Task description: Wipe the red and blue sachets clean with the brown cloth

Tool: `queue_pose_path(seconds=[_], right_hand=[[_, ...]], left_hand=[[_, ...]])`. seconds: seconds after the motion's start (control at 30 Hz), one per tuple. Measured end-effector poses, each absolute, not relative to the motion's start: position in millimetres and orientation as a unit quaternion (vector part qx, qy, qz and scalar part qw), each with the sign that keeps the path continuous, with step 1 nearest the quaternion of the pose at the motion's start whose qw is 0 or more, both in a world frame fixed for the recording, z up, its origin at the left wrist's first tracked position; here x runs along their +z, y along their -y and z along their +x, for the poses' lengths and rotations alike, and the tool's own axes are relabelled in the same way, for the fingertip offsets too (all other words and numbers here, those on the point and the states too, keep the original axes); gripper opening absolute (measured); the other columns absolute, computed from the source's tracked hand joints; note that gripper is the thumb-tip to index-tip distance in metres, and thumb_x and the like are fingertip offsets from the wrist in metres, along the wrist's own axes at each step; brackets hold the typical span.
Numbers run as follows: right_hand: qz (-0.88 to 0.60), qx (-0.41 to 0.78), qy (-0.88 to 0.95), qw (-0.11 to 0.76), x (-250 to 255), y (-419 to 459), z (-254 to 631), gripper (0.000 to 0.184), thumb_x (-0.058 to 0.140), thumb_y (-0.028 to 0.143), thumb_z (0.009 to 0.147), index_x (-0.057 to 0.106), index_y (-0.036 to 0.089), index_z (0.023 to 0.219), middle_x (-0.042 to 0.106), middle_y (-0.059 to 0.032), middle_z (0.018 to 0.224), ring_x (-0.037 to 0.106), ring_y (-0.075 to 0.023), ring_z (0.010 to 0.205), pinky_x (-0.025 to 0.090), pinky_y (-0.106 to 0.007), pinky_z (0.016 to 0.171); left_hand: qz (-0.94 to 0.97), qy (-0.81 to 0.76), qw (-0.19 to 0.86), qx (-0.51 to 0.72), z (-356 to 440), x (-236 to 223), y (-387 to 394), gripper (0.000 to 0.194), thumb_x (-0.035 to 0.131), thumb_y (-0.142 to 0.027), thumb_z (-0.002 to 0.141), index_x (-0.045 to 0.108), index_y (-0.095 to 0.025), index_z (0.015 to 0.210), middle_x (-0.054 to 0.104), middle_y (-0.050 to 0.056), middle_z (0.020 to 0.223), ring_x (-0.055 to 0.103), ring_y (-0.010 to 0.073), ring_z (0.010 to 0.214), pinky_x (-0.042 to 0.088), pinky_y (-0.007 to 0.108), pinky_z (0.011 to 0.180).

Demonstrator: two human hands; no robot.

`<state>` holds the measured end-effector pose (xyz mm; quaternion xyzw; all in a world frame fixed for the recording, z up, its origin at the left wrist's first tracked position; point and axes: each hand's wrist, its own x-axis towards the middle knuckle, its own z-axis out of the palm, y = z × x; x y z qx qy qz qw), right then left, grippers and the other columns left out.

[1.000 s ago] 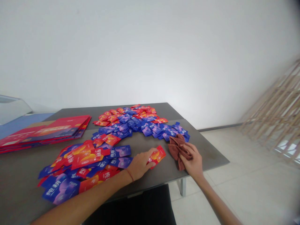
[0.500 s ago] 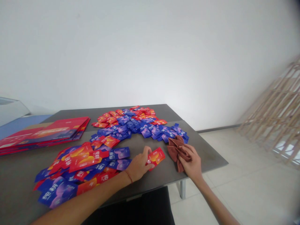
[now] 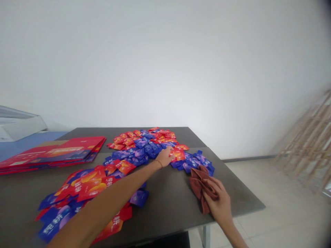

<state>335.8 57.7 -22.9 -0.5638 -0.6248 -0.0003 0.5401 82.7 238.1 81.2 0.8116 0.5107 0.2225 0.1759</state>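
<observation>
Reaching out, the left hand (image 3: 164, 157) lies on a red sachet (image 3: 178, 155) beyond the brown cloth (image 3: 203, 186), its grip hidden, so whether it pinches cannot be told. The right hand (image 3: 216, 198) clamps that one cloth on the worktop (image 3: 170, 206). Left of the cloth lie two heaps of sachets, a far heap (image 3: 137, 144) and a near heap (image 3: 88, 187), each too dense to count, and farther left one stack of red flat packs (image 3: 51, 155).

Person's arms bare, both forearms uncovered all the way down frame: L forearm (image 3: 111, 193), R forearm (image 3: 232, 232). L hand (image 3: 164, 157) w/ thin red cord bracelet (image 3: 159, 164) round wrist, single strand, no visible charm. R hand (image 3: 219, 203) & wrist unadorned, slim build on both.
</observation>
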Motion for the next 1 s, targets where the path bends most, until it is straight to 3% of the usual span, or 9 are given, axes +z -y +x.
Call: queue_pose_path(seconds=[0.3, 0.6, 1.0], right_hand=[[-0.568, -0.009, 0.627, 0.534, -28.3, -59.2, 339.7, 0.031, 0.070, 0.042, 0.090, 0.078, 0.027, 0.116, 0.071, -0.0116, 0.127, 0.069, -0.0324, 0.117, 0.058, -0.053, 0.100], [-0.569, -0.013, 0.629, 0.529, -28.1, -57.2, 340.9, 0.030, 0.069, 0.045, 0.091, 0.078, 0.028, 0.114, 0.071, -0.0098, 0.127, 0.070, -0.0321, 0.116, 0.060, -0.051, 0.097], [-0.564, -0.058, 0.650, 0.506, -37.0, -58.5, 356.1, 0.033, 0.070, 0.052, 0.087, 0.080, 0.032, 0.111, 0.074, -0.0074, 0.125, 0.075, -0.0315, 0.105, 0.064, -0.044, 0.085]], left_hand=[[0.784, -0.584, 0.114, 0.179, 89.1, 77.1, -270.8, 0.038, 0.067, -0.040, 0.102, 0.063, -0.018, 0.134, 0.064, 0.011, 0.135, 0.067, 0.0261, 0.114, 0.060, 0.048, 0.096], [0.815, -0.562, 0.022, 0.143, 68.9, 86.9, -263.1, 0.039, 0.067, -0.040, 0.102, 0.063, -0.018, 0.134, 0.064, 0.011, 0.135, 0.067, 0.0266, 0.115, 0.059, 0.049, 0.097], [0.679, -0.725, -0.021, 0.111, -104.9, 129.3, -309.4, 0.039, 0.067, -0.040, 0.102, 0.063, -0.019, 0.134, 0.064, 0.011, 0.135, 0.067, 0.0267, 0.115, 0.059, 0.048, 0.096]])
